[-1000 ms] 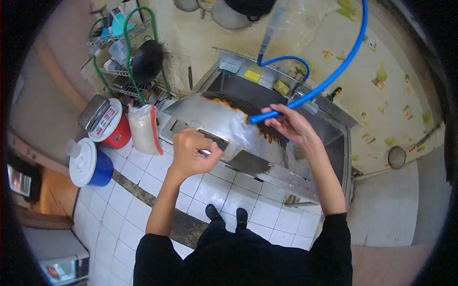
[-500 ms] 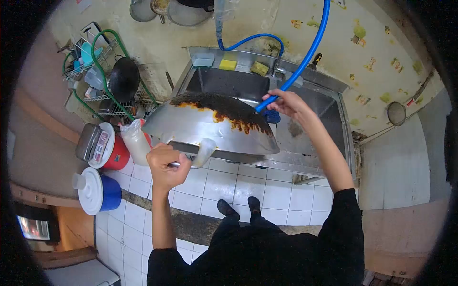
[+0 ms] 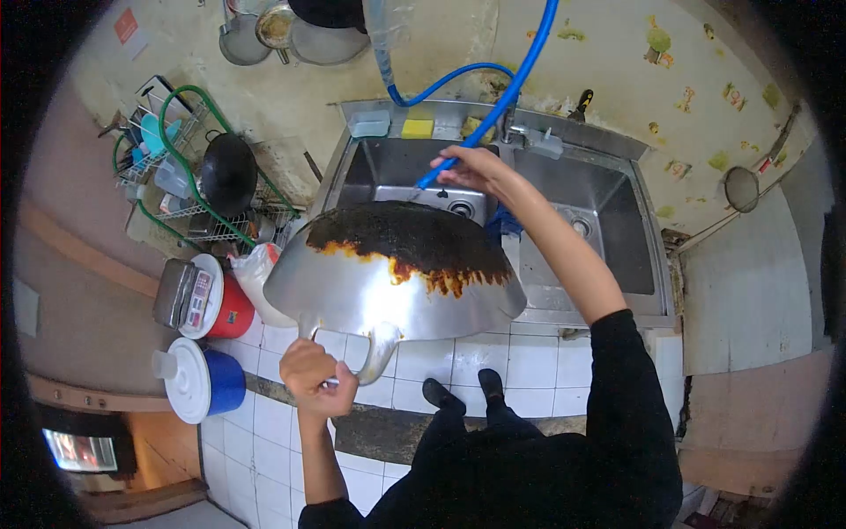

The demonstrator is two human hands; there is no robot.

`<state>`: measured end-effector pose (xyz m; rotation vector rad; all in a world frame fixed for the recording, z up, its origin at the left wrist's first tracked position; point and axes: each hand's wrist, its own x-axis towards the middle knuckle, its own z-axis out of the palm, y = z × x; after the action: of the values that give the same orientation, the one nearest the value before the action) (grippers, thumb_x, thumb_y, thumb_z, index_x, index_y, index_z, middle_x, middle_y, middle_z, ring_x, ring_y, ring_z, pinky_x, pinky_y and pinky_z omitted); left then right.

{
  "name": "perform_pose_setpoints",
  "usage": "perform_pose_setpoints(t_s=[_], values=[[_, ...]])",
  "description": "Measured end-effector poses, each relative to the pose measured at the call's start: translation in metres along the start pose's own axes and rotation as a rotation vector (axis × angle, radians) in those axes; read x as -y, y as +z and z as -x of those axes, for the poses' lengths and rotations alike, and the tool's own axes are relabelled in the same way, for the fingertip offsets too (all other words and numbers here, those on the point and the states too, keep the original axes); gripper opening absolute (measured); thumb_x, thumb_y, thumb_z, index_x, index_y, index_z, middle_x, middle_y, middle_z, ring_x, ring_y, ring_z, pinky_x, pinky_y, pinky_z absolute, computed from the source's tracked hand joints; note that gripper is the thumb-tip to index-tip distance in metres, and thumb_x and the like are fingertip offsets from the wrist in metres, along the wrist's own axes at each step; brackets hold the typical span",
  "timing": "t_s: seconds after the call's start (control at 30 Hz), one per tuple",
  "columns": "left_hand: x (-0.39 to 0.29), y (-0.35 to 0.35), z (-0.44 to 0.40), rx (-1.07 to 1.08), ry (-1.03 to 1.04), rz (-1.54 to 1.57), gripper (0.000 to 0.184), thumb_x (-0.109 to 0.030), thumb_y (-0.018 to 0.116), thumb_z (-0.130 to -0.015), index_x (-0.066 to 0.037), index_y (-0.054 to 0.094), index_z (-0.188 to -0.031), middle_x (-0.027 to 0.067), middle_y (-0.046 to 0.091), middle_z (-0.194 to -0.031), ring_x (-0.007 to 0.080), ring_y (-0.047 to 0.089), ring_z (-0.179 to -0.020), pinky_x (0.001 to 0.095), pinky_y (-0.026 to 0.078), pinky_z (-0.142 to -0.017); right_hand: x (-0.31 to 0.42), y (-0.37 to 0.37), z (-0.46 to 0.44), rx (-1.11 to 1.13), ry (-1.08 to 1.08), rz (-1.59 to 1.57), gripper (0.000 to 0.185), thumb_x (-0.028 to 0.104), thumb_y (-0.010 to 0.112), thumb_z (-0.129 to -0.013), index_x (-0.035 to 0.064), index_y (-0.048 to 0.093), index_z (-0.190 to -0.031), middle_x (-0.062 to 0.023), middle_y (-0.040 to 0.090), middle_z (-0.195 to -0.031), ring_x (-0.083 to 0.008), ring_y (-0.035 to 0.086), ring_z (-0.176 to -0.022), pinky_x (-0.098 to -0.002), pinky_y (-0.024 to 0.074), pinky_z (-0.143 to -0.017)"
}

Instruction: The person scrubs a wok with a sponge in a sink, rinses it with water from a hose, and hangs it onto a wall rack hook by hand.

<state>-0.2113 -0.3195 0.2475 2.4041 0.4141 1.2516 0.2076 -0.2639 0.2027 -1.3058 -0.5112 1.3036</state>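
Observation:
A big metal wok (image 3: 370,295) is tilted up at the near edge of the sink, its outer side facing me. Dark, burnt residue with orange-brown drips covers its upper part. My left hand (image 3: 319,377) is closed around the wok's loop handle at the lower left. Above the wok, my right hand (image 3: 467,169) grips a blue hose (image 3: 502,97) near its end. The hose end points down and left, toward the wok's far side. What lies inside the wok is hidden from me.
A double-basin steel sink (image 3: 648,264) stands ahead. A yellow sponge (image 3: 418,129) and a light-blue tray (image 3: 369,123) sit on its back ledge. To the left are a dish rack with a black wok (image 3: 229,174), a red bucket (image 3: 232,309) and a blue bucket (image 3: 226,383).
My right hand has moved left with the hose, whose end now hangs over the wok's far rim. The wok shows more of its outer side and sits lower in view.

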Motion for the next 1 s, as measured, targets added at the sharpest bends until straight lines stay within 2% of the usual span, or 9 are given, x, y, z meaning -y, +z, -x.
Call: perform_pose_setpoints(t_s=[0.2,0.27,0.4,0.5,0.63,0.73,0.83,0.93,1.0], values=[[-0.002,-0.001,0.015,0.024,-0.017,0.027,0.018,-0.002,0.054,-0.050,-0.009,0.039,-0.043,0.0025,0.037,-0.041,0.0200,0.036,-0.038,0.0287,0.033,-0.047,0.010,0.004,-0.025,0.015,-0.020,0.035,0.028,0.022,0.054,-0.088,-0.0013,0.066,-0.096,-0.0196,0.067,-0.083,-0.0129,0.065,-0.057,-0.0156,0.0508,-0.045],[-0.002,-0.007,0.020,0.100,-0.028,0.011,0.017,-0.002,0.055,-0.052,-0.009,0.041,-0.044,0.0026,0.039,-0.042,0.0202,0.038,-0.039,0.0288,0.034,-0.047,0.009,-0.014,-0.028,-0.056,-0.007,0.087,0.027,0.024,0.054,-0.087,0.0008,0.067,-0.093,-0.0142,0.069,-0.081,-0.0111,0.065,-0.055,-0.0182,0.0517,-0.046],[-0.012,-0.010,0.027,0.187,-0.112,-0.009,0.020,-0.003,0.054,-0.057,-0.006,0.039,-0.045,0.0056,0.038,-0.044,0.0242,0.039,-0.042,0.0326,0.034,-0.049,0.006,-0.064,-0.019,-0.131,0.012,0.108,0.026,0.028,0.056,-0.085,0.0058,0.069,-0.088,-0.0094,0.068,-0.070,-0.0084,0.059,-0.045,-0.0175,0.0457,-0.039],[-0.020,-0.017,0.038,0.319,-0.215,-0.147,0.012,-0.004,0.056,-0.050,-0.006,0.045,-0.046,0.0048,0.045,-0.045,0.0237,0.045,-0.044,0.0327,0.041,-0.055,0.010,-0.096,-0.009,-0.188,-0.018,0.263,0.029,0.029,0.057,-0.086,0.0025,0.068,-0.086,-0.0037,0.060,-0.058,-0.0053,0.052,-0.045,-0.0184,0.0373,-0.038],[-0.037,-0.018,0.039,0.414,-0.293,-0.278,0.011,-0.006,0.054,-0.051,-0.006,0.044,-0.046,0.0062,0.041,-0.044,0.0252,0.044,-0.044,0.0345,0.044,-0.062,0.012,-0.121,-0.040,-0.117,-0.065,0.340,0.031,0.036,0.060,-0.082,0.0071,0.071,-0.082,-0.0012,0.062,-0.059,-0.0054,0.051,-0.044,-0.0177,0.0386,-0.040],[-0.057,-0.016,0.029,0.579,-0.369,-0.498,0.010,-0.008,0.052,-0.055,-0.006,0.044,-0.049,0.0075,0.041,-0.048,0.0260,0.046,-0.048,0.0393,0.043,-0.076,0.012,-0.108,-0.071,0.017,-0.082,0.292,0.028,0.035,0.064,-0.081,0.0086,0.072,-0.085,-0.0023,0.066,-0.065,-0.0053,0.054,-0.046,-0.0176,0.0423,-0.043],[-0.075,-0.002,0.027,0.633,-0.495,-0.727,0.014,-0.014,0.050,-0.068,-0.004,0.046,-0.060,0.0089,0.044,-0.060,0.0286,0.051,-0.067,0.0511,0.020,-0.102,0.010,-0.091,-0.097,0.115,-0.149,0.181,0.028,0.033,0.066,-0.081,0.0061,0.071,-0.085,-0.0019,0.066,-0.069,-0.0056,0.058,-0.052,-0.0169,0.0471,-0.050],[-0.076,-0.004,0.041,0.650,-0.598,-0.803,0.016,-0.017,0.049,-0.072,-0.005,0.047,-0.061,0.0085,0.045,-0.060,0.0298,0.051,-0.069,0.0508,0.024,-0.099,-0.005,-0.090,-0.137,0.176,-0.228,0.090,0.027,0.033,0.068,-0.080,0.0058,0.069,-0.083,-0.0012,0.063,-0.067,-0.0059,0.052,-0.050,-0.0184,0.0408,-0.044],[-0.074,-0.013,0.043,0.821,-0.650,-0.764,0.016,-0.017,0.049,-0.075,-0.006,0.050,-0.063,0.0092,0.048,-0.064,0.0307,0.052,-0.072,0.0509,0.027,-0.096,-0.005,-0.097,-0.141,0.157,-0.253,0.124,0.027,0.033,0.065,-0.082,0.0066,0.068,-0.085,0.0006,0.059,-0.065,-0.0053,0.050,-0.054,-0.0194,0.0403,-0.049]])
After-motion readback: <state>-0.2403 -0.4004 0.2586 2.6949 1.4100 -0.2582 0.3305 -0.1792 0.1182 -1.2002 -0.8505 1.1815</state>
